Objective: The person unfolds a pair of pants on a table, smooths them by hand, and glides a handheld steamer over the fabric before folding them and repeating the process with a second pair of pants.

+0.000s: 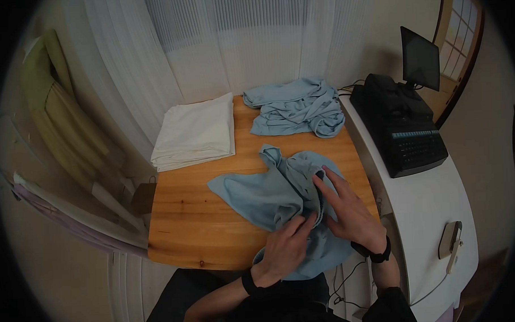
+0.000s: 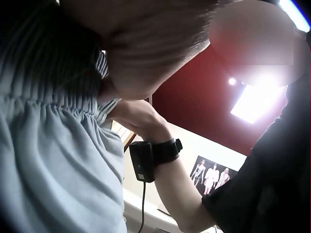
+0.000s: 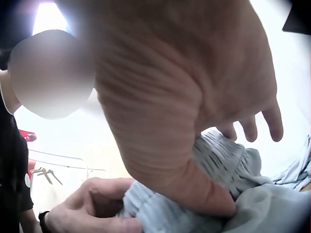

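A crumpled light blue garment (image 1: 258,192) lies on the wooden table (image 1: 186,220) near its front edge, and both hands are on its right part. My left hand (image 1: 286,245) has its fingers curled and grips the gathered elastic band of the garment (image 3: 218,160); the right wrist view shows this left hand (image 3: 92,208) closed on the fabric. My right hand (image 1: 341,203) lies across the cloth with straight fingers and presses it down, its thumb (image 3: 209,199) against the gathered band. In the left wrist view the garment (image 2: 48,160) fills the left side, with the right hand (image 2: 138,114) beyond it.
A second heap of light blue cloth (image 1: 295,106) lies at the back of the table. A folded white cloth (image 1: 197,132) lies at the back left. A black cash register (image 1: 401,127) with a screen stands on the white counter (image 1: 435,206) to the right. White curtains hang behind.
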Demonstrator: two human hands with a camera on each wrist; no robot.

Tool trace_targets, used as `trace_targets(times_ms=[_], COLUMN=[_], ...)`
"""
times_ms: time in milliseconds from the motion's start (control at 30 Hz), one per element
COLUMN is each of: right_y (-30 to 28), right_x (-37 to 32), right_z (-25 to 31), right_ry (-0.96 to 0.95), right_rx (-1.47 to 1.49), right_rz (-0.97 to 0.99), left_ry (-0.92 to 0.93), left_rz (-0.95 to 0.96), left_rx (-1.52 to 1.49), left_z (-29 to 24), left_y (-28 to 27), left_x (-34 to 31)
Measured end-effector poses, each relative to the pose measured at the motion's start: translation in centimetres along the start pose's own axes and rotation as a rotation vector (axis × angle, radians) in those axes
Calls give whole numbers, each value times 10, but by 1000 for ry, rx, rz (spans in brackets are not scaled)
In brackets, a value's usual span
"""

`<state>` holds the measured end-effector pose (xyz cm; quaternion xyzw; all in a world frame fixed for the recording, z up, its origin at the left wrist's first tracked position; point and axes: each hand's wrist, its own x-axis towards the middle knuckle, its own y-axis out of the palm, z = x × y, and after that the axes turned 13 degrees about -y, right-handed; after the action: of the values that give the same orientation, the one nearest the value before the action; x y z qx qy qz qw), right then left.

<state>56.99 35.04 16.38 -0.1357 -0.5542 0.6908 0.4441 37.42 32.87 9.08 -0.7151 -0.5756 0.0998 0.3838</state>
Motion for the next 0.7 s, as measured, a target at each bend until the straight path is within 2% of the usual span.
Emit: trace_targets(times_ms=[33, 67, 133, 233, 267, 300, 333, 367, 433, 467, 533, 567, 600, 667, 700], right_y=[-4, -8, -15, -23, -21, -19, -15, -10, -1, -4, -14, -21, -25, -34, -37], right_x=[3, 5, 4, -6, -13, -18, -25, -34, -50, -54, -59, -60, -60, -60, -64], right_z=[-1, -2, -3, -16, -26, -35, -38, -38, -38, -38, -32, -34, -37, -42, -44], right_ry=[0, -21, -45, -149, -180, -209, -204, -155, -26, -21, 187, 188, 192, 78, 75], right_rx=[-1, -4, -9, -99, 71, 241, 244, 326, 513, 509, 475, 252, 246, -113, -121], right_rz=[2, 9, 21, 46, 14, -21, -23, -197, -539, -536, -679, -610, -610, -561, -559], left_ry=[99, 97, 290, 296, 291, 137, -16, -17, -161, -160, -66, -64, -73, -79, -122], left_rz=[17, 15, 16, 52, 53, 77, 103, 112, 279, 282, 164, 170, 177, 181, 271], left_rx=[-2, -4, 2, 4, 2, -47, -94, -95, -53, -59, -117, -121, -160, -206, -256], left_z=[-2, -3, -4, 4, 3, 0, 0, 4, 16, 19, 20, 18, 16, 6, 0], left_y=[0, -3, -11, -21, -25, -30, -32, -30, -18, -10, 5, 9, 13, 18, 18], left_x=[-1, -2, -3, -13, -17, -21, -25, -29, -38, -41, -46, -46, -46, -42, -38])
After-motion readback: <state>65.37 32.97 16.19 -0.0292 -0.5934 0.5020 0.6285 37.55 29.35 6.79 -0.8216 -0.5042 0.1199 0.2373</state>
